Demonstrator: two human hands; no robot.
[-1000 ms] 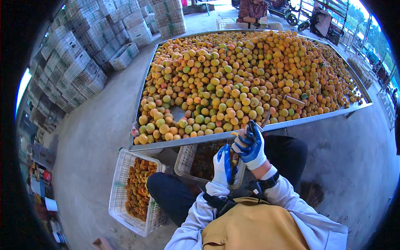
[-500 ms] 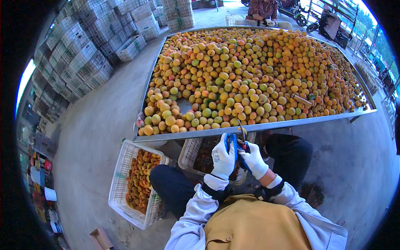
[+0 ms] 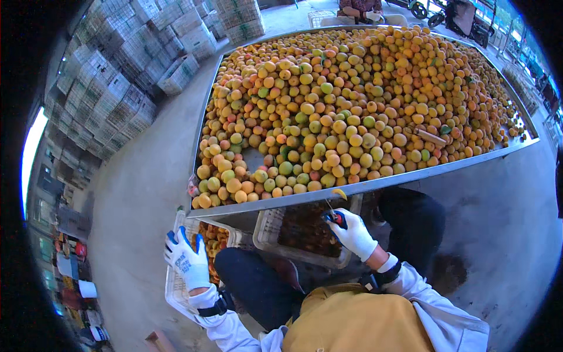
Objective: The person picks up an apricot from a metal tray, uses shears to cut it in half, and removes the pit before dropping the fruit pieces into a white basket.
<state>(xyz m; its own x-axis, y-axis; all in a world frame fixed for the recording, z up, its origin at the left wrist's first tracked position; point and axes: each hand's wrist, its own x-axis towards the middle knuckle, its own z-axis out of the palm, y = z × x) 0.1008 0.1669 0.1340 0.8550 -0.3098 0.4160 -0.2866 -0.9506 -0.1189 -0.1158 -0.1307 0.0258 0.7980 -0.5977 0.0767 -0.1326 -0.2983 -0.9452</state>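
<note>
My right hand (image 3: 355,236), in a white glove with blue fingertips, is closed round the red and dark handle of a small knife (image 3: 329,206). Its thin blade points up toward the table's front edge. By the blade's tip shows a curved yellow strip (image 3: 339,193), perhaps fruit; I cannot tell whether it touches the metal. My left hand (image 3: 189,259), gloved the same way, is over the white crate (image 3: 174,291) at my left with its fingers spread and nothing visible in them. Orange cut fruit (image 3: 216,236) lies in that crate, partly hidden by the hand.
A metal-rimmed table (image 3: 275,202) heaped with apricots (image 3: 352,141) stands before me. Below its front edge, a second crate (image 3: 265,232) holds dark brown scraps. Stacked crates (image 3: 111,88) rise at the far left. Another person (image 3: 359,8) sits beyond the table.
My hands were together at the table's front edge. The left has moved away to the left crate and opened; the right stays near the edge with the knife. The view has shifted slightly.
</note>
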